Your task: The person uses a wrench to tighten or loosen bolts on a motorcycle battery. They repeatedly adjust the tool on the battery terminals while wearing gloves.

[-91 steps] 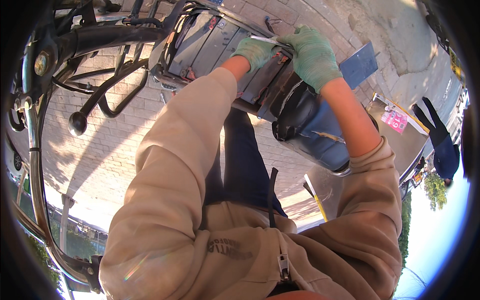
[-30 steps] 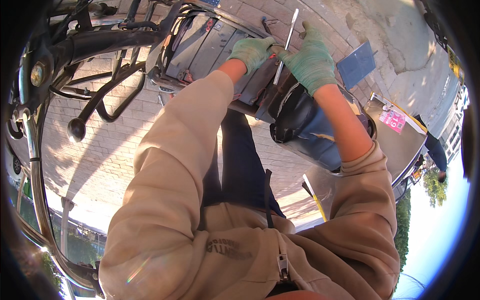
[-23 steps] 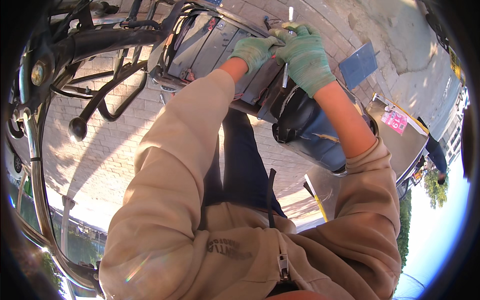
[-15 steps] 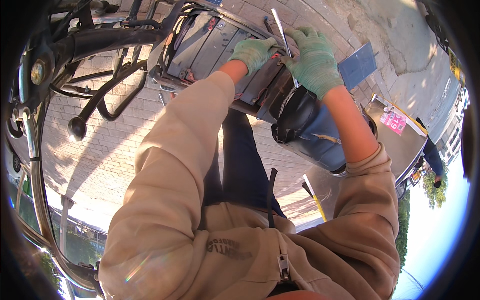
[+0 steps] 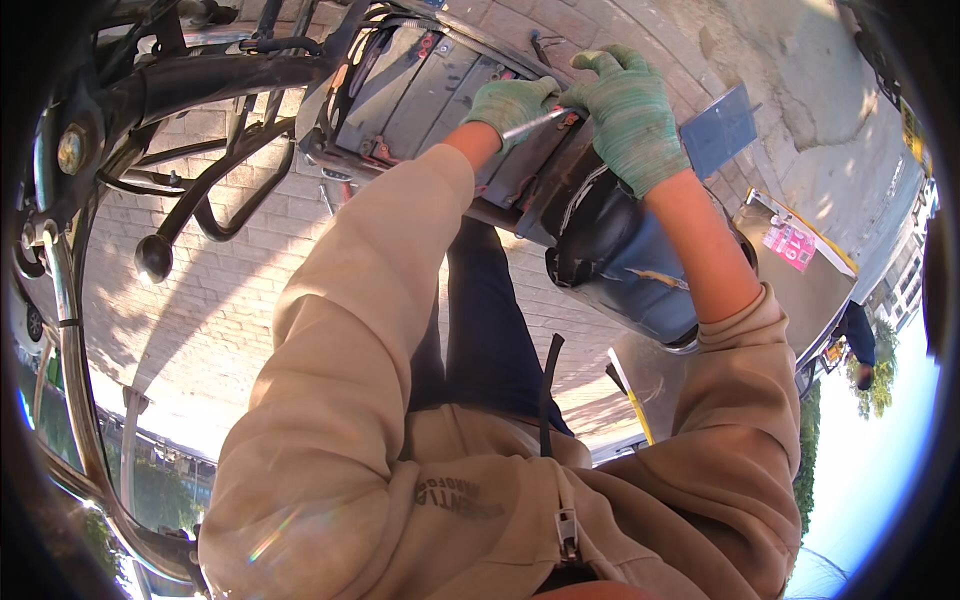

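Left hand (image 5: 510,105), gloved, was curled narrow over the right end of the open box of grey blocks (image 5: 404,85), fingertips bunched; couldn't tell what, if anything, they pinched, since the glove hid it. Right hand (image 5: 635,120), gloved too, sat just beside it, fingers part bent and a bit apart, thumb side towards the left hand; whether it gripped anything was hidden. Silver bar (image 5: 535,123) lay slantwise between the two hands, one end by the left wrist, the other running up to the right fingers. Red clips (image 5: 380,150) and loose wires showed on the blocks; torn black seat (image 5: 630,260) was below the right forearm, blue panel (image 5: 718,130) off to its right on the pavement. Step in hand, my read: turning a fastener at the box's right end, left hand steadying the tool, right hand working the bar. Next move probably called for the left hand to hold the pivot firm and the right to push the bar round, clear of the wires.
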A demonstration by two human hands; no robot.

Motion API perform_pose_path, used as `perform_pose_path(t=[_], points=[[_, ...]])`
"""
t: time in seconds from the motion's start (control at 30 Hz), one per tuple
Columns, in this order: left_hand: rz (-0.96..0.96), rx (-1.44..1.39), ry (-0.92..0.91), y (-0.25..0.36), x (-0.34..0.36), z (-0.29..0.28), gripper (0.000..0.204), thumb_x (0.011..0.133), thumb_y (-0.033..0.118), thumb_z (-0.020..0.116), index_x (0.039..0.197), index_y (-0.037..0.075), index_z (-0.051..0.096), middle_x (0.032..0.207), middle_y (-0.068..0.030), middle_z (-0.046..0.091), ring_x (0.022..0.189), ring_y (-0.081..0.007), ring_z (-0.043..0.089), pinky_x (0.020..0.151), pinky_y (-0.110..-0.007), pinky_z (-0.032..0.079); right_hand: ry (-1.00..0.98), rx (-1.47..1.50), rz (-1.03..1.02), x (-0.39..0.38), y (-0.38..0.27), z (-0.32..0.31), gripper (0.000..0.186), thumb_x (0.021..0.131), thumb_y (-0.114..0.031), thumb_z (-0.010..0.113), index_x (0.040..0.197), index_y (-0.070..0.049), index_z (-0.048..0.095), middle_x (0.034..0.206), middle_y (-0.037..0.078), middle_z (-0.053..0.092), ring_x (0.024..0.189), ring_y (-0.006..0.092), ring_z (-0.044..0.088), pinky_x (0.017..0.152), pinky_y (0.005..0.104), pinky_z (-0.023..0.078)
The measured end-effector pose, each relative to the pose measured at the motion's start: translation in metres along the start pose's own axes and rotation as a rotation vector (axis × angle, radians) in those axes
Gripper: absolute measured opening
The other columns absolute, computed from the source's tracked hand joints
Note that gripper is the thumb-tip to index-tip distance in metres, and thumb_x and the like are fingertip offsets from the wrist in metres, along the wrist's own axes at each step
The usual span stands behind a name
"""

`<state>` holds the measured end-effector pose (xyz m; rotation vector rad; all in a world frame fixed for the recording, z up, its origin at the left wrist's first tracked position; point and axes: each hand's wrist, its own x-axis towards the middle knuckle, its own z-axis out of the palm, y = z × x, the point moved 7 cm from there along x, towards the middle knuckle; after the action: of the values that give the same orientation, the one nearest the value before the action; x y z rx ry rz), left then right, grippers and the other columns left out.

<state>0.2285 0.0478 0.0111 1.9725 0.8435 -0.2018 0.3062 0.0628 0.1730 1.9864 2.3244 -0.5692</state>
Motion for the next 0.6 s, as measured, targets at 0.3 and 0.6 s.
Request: perform_pose_path(t=[0.3,0.6], points=[[-0.025,0.019,0.007,0.001,-0.001,0.001,0.032,0.099,0.042,0.049,0.114,0.018,0.062,0.106,-0.0096,0.072,0.1,-0.0323,0.068,0.088,-0.044,0.052,0.057,0.035,0.18,-0.005,0.007,-0.001,0.026,0.075,-0.008,0.072,0.098,-0.018,0.077,0.115,0.002,0.07,0.123,0.0275,0.054,0.103,0.0377,0.047],[-0.116,-0.168,0.027,-0.011,-0.003,0.003,0.031,0.099,0.043,0.051,0.112,0.017,0.063,0.102,-0.0102,0.072,0.097,-0.0328,0.068,0.086,-0.044,0.053,0.046,0.185,0.001,-0.014,-0.002,-0.004,0.034,0.073,-0.005,0.071,0.104,-0.018,0.076,0.125,0.004,0.066,0.121,0.0286,0.056,0.104,0.0407,0.047]])
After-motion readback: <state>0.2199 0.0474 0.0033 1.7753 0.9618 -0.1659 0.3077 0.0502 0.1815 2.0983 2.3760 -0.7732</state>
